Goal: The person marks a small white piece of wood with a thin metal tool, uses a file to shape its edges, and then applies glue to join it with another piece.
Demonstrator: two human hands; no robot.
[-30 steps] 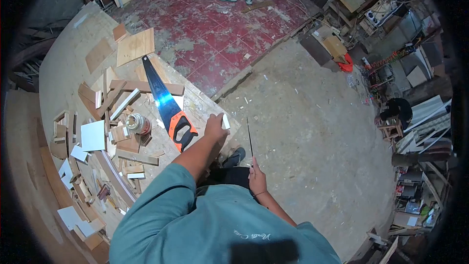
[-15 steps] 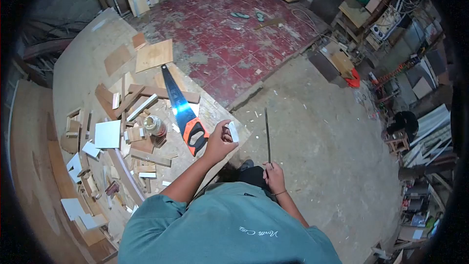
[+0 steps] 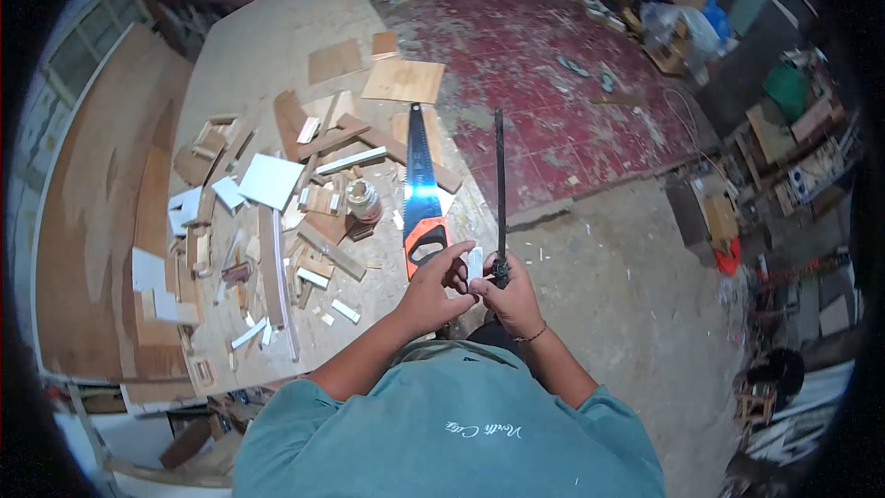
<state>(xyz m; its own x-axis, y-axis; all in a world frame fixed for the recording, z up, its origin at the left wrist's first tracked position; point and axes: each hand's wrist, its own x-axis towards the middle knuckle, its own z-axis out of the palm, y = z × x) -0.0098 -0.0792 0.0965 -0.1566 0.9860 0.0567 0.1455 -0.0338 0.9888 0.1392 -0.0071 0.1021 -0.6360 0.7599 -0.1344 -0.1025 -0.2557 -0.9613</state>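
Note:
My left hand pinches a small white block, upright between thumb and fingers. Wrapped around the lower end of a long, thin dark bar is my right hand, and the bar points away from me. A rough dark lump shows on the bar just above the grip. The right thumb reaches across to the white block's lower end, so both hands are close together. Just beyond my left hand, a handsaw with an orange and black handle lies on the plywood table.
Wood offcuts surround an open jar on the table, with a white square panel to its left. A flat wooden board lies farther back. Beyond the table are red floor tiles with slippers; clutter lines the right side.
My right hand has come up and inward with the dark bar, meeting my left hand at the white block. The view has turned left, so the table appears farther right.

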